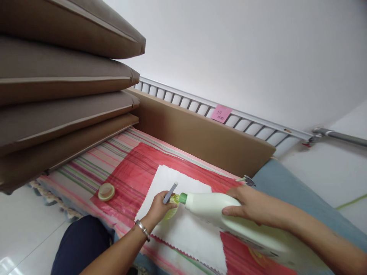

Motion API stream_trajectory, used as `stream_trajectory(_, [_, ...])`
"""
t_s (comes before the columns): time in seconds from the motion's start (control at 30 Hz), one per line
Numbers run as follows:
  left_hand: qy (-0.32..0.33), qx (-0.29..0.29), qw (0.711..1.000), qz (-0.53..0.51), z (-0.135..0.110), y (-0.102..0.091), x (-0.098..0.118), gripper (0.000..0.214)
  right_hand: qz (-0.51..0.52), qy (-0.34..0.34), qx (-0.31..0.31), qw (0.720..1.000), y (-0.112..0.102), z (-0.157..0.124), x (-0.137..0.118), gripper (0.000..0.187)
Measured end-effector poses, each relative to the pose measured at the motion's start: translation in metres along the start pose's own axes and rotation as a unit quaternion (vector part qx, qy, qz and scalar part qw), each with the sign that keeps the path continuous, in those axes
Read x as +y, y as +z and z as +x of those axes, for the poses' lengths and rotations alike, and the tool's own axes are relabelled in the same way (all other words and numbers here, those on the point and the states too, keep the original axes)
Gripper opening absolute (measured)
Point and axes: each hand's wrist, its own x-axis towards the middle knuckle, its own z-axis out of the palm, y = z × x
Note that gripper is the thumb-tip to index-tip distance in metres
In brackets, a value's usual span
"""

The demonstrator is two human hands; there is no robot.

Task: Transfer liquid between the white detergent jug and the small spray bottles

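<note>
A large pale green plastic bottle (pixel 212 204) with a green spout lies tipped sideways in my right hand (pixel 252 204), its spout pointing left. The spout meets a small see-through yellow-green container (pixel 171 210), which my left hand (pixel 158 206) grips. A grey pen-like stick (pixel 170 193) with a pale tip is also held between the left thumb and fingers; its exact kind is unclear. Below both hands is a white cloth (pixel 197 236) with zigzag edges, spread on a red sheet (pixel 143 162). A round pale cap or lid (pixel 106 191) rests at the sheet's left end.
Brown cushions (pixel 69 76) are stacked at the left on a striped cover (pixel 91 164). Behind stand a brown panel (pixel 197 131) and a white radiator (pixel 183 101) bearing a pink note (pixel 221 113). Blue fabric (pixel 286 187) lies at the right, with a grey pipe (pixel 344 135) beyond.
</note>
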Motion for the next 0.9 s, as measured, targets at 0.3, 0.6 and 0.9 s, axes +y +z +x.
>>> stream_trajectory(0.3, [0.003,0.002,1.0,-0.001,0.0004,0.0001,-0.0018,0.032,-0.009,-0.008,-0.005,1.0,-0.001,0.0008,-0.0021,0.029])
stream_trajectory(0.6, [0.004,0.002,1.0,0.004,0.0017,0.0,-0.0034,0.032,-0.015,-0.011,-0.001,1.0,-0.0007,0.0012,-0.0016,0.027])
stream_trajectory(0.9, [0.003,0.003,1.0,0.009,0.0002,0.0003,-0.0018,0.032,-0.021,-0.008,-0.006,1.0,-0.0032,0.0011,-0.0049,0.026])
